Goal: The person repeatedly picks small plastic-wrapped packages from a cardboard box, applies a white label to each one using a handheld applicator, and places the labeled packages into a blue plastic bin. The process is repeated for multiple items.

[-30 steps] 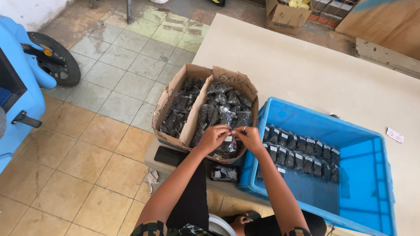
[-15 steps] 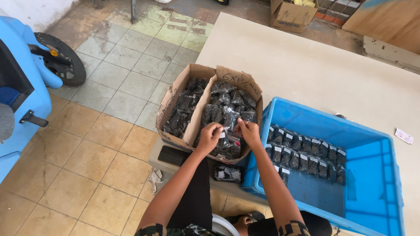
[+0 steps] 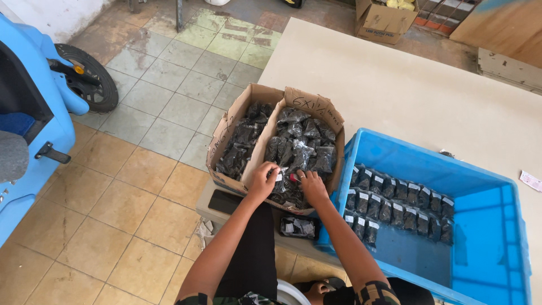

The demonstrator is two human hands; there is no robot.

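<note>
Both hands are down in the cardboard box. Left hand fingers are curled, pinching a small black packet with a white label. Right hand fingers are spread, resting on the packet pile. Right of them a blue crate holds rowed packets, with the pale table beyond.

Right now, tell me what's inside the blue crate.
The blue crate holds two rows of small dark packets standing against its far-left side; the rest shows bare floor. Packet contents can't be made out.
</note>
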